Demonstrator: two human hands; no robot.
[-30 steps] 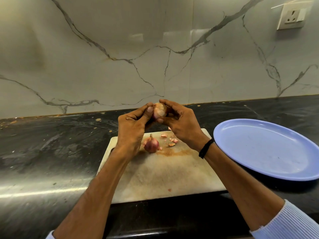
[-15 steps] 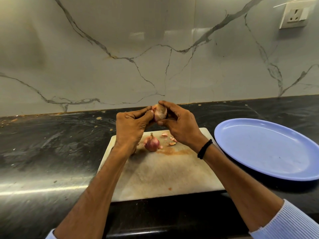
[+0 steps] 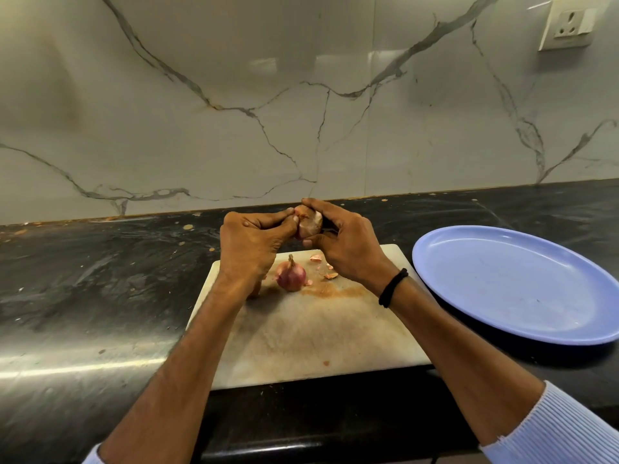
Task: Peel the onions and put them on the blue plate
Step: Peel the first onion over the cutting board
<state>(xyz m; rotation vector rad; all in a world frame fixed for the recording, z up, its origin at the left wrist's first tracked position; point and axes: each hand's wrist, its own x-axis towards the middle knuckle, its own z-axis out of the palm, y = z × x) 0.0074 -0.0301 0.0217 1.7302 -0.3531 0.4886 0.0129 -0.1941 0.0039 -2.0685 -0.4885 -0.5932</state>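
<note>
Two bare hands meet above the far edge of a pale, stained, rectangular cutting board. Between them is a small round onion, its papery skin partly loosened. The right hand cups it with curled fingers and thumb. The left hand pinches at the skin near the onion's top, its fingers bent tight.

A second onion, reddish-pink with a dry stem tip, sits upright on the board just below the hands. Small flakes of peel lie beside it, partly hidden by the right wrist, which wears a black band.

The board rests on a glossy black counter speckled with crumbs. To the right, close to the board, lies a wide, shallow, smooth blue plate with nothing on it. Behind is a white marble wall with grey veins and a white socket at top right. A ribbed light-blue sleeve covers the right forearm.
</note>
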